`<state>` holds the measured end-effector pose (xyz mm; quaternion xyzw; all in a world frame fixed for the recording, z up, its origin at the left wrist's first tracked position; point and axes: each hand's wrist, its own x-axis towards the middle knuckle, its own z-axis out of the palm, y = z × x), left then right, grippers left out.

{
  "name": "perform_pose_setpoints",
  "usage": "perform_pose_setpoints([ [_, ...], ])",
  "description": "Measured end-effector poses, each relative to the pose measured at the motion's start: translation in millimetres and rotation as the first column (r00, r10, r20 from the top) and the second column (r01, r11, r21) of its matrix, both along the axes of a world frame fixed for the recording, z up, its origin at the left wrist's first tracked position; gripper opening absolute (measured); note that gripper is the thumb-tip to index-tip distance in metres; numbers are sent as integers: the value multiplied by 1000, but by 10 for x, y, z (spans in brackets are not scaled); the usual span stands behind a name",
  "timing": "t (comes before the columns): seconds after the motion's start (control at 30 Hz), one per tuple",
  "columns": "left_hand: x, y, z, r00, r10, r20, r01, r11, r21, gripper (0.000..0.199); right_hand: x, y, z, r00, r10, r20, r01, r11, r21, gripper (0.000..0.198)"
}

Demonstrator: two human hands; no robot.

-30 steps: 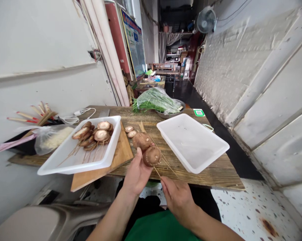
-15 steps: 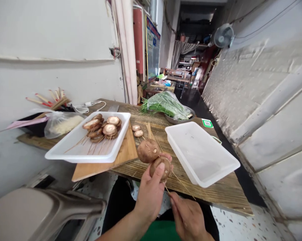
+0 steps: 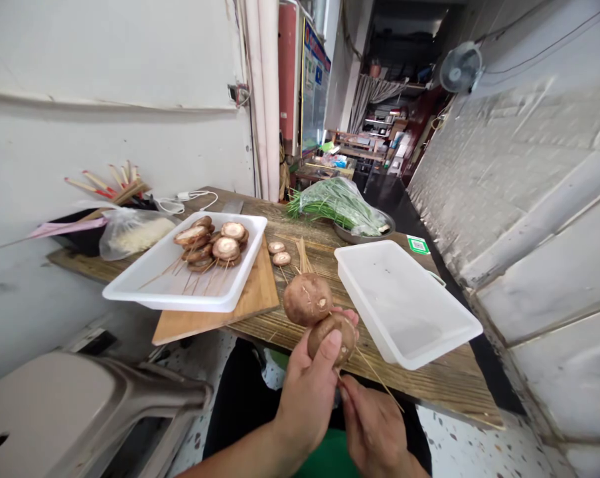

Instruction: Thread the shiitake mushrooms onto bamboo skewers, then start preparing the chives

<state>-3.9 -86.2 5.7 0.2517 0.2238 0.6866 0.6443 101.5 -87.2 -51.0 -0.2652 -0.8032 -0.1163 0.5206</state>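
Note:
My left hand is closed round a brown shiitake mushroom, its thumb lying across the cap. A larger mushroom sits just beyond it, cap up, touching it. Right below, my right hand pinches the near end of a thin bamboo skewer that runs up to the held mushroom. Another skewer slants past the hands over the table edge. Further back lie two small mushrooms with pale undersides and a bundle of loose skewers.
At left a white tray of skewered mushrooms rests partly on a cutting board. Another white tray stands right on the wooden table. Bagged green vegetables fill a bowl behind. A stool is at lower left.
The view has shifted slightly, so the table things appear a little further right. Both mushrooms stay in my left hand's hold; less skewer shows between the lower mushroom and my right fingers.

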Motion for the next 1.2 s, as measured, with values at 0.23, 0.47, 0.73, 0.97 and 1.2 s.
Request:
perform_pose_setpoints([
  [0.23,38,1,-29,998,-20,-65,18,999,-28,26,24,6,22,1000,31,-3,-31,992,-126,17],
  [0.47,-48,161,9,996,76,-43,-77,997,-13,24,132,35,51,989,147,8,-132,913,-386,24],
  [0.73,-61,91,79,996,93,-18,-93,996,-10,21,173,1,-65,988,156,16,-152,975,-160,31],
  [0.97,-3,-15,55,999,45,25,-43,995,-93,23,171,-76,-80,990,129,58,-121,984,-133,33],
  [1.2,-64,-10,-16,999,-35,30,36,998,-51,35,264,-96,43,993,94,71,-81,983,-167,31],
])
